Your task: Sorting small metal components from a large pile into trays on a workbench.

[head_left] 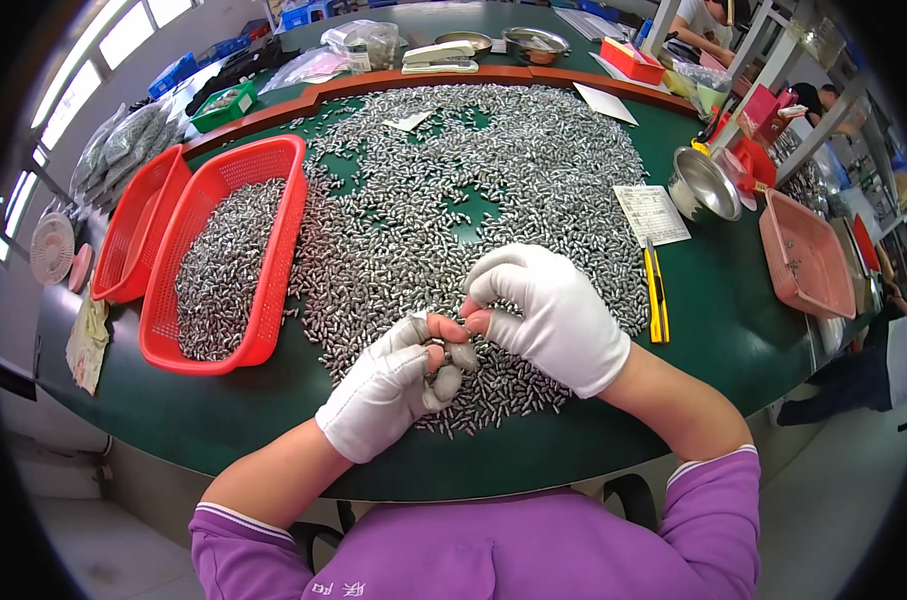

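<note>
A wide spread of small silvery metal parts [393, 220] covers the middle of the green table. Over its near edge, my two hands meet fingertip to fingertip. My left hand [388, 380] wears a white glove with thumb and index tips bare; its fingers are curled, the grey-stained ones bent inward. My right hand [553, 315], in a similar white glove, pinches thumb and index finger together beside the left fingertips. Whatever lies between the fingers is too small and covered to tell. To the left, a red plastic basket [291, 215] holds a heap of the same parts.
Another red basket [138, 235] leans beside the first. On the right lie a yellow utility knife [656, 295], a printed paper sheet [653, 213], a steel bowl [705, 185] and a pink tray [808, 255]. A wooden rail [453, 77] borders the parts at the back. Other people sit far right.
</note>
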